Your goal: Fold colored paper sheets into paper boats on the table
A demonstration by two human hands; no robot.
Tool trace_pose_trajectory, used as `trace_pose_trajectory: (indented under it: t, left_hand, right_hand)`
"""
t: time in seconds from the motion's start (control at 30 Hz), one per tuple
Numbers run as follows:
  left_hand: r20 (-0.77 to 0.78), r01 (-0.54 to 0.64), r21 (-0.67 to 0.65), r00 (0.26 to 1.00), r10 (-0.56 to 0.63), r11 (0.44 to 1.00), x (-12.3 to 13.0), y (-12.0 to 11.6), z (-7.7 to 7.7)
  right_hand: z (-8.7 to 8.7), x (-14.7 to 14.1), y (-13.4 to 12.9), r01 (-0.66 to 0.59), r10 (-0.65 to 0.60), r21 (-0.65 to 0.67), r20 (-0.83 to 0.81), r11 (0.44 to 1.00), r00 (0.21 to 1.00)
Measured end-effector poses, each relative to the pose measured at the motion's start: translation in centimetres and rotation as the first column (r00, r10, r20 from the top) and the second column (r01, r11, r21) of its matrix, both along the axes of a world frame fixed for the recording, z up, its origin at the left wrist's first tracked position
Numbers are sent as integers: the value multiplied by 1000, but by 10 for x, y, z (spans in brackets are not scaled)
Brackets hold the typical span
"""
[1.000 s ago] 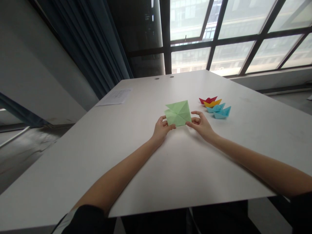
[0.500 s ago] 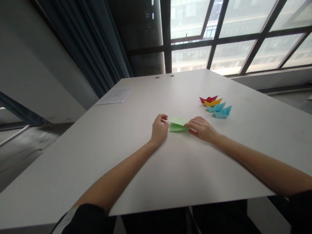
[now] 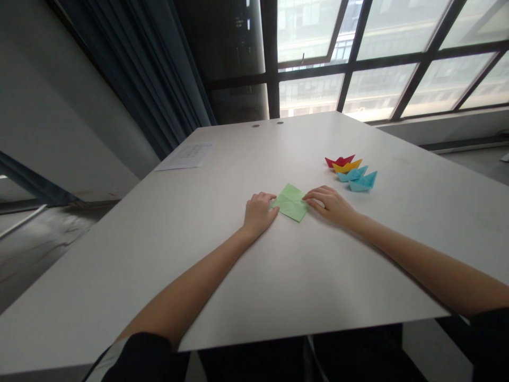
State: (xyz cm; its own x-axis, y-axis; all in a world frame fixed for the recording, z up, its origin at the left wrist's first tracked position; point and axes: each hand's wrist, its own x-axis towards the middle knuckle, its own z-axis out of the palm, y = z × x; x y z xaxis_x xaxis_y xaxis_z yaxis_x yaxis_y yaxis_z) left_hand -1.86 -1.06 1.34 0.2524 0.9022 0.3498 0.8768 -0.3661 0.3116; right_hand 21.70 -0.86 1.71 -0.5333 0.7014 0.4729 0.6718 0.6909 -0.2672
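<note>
A light green square of paper (image 3: 291, 202) lies on the white table with one corner toward me and creases crossing its middle. My left hand (image 3: 259, 215) is at its left corner, thumb and index finger on the paper's edge. At the opposite corner, the bent fingers of my right hand (image 3: 332, 206) grip the edge, with the thumb tucked beneath. Beyond my right hand stand several folded paper boats in a close row: a red boat (image 3: 340, 161), a yellow boat (image 3: 347, 167) and light blue ones, the nearest blue boat (image 3: 363, 182) closest to me.
The white table (image 3: 222, 297) reaches from my body toward the windows (image 3: 310, 95). A printed sheet (image 3: 186, 157) rests near its far left edge. Two dark round spots (image 3: 255, 126) mark the far end. A blue curtain (image 3: 147, 74) hangs at the left.
The green paper was folded over with a gap between its layers; now it is a flat, turned square. My left hand has lowered onto its left corner, and my right hand has shifted slightly.
</note>
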Motion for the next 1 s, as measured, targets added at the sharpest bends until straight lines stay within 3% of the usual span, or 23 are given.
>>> trace_pose_trajectory:
  t: [0.13,0.23,0.47,1.0]
  left_hand:
    - [-18,-12,-35,1000,11,999,-2,3,-4]
    - [-9,0,-73,1000,0,997,-3,6,-6]
    - [48,5,-92,999,-1,996,-3,6,-6]
    - [55,77,-41,996,-75,996,-2,2,0]
  right_hand:
    - [-15,11,12,204,-205,-28,-19,979,979]
    - [-23,14,17,260,-259,-47,21,965,966]
    - [-27,16,22,259,-255,-92,56,961,965]
    - [-20,11,19,173,-181,-132,-51,976,982]
